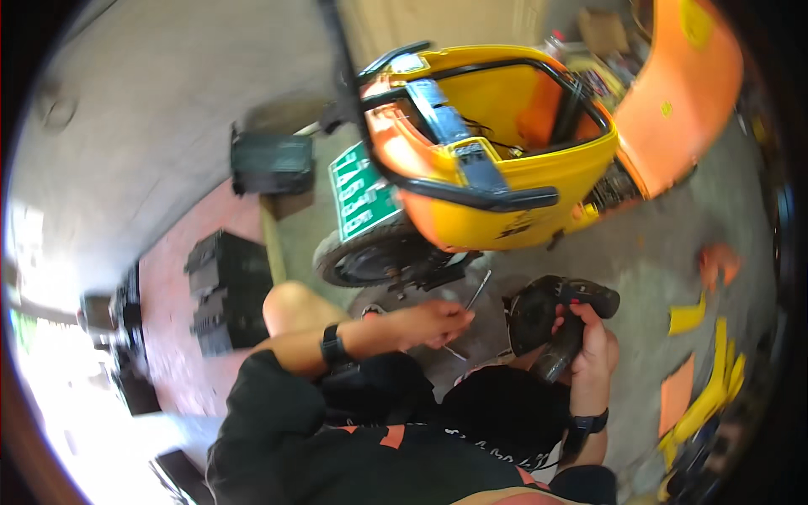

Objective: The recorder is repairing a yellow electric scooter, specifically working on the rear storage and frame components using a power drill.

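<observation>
My left hand (438,324) is closed around a thin metal rod (479,289), which sticks up past the fingers; its exact kind does not show. Between my knees, a short thin light piece (455,353) shows just below that hand. My right hand (593,341) grips the handle of a black pistol-shaped power tool (589,295) with a small red part. A dark rounded shape (528,320), possibly a shoe, lies beside the tool. Ahead of both hands stands a yellow electric scooter (505,215), its body open at the top and its rear wheel (370,261) nearest my left hand.
A green plate (364,192) hangs at the scooter's rear. To the left lie black boxy items (227,290) and a dark box (272,163). Yellow panel pieces (707,404) and an orange piece (677,393) rest on the floor at right. An orange panel (682,93) rises at upper right.
</observation>
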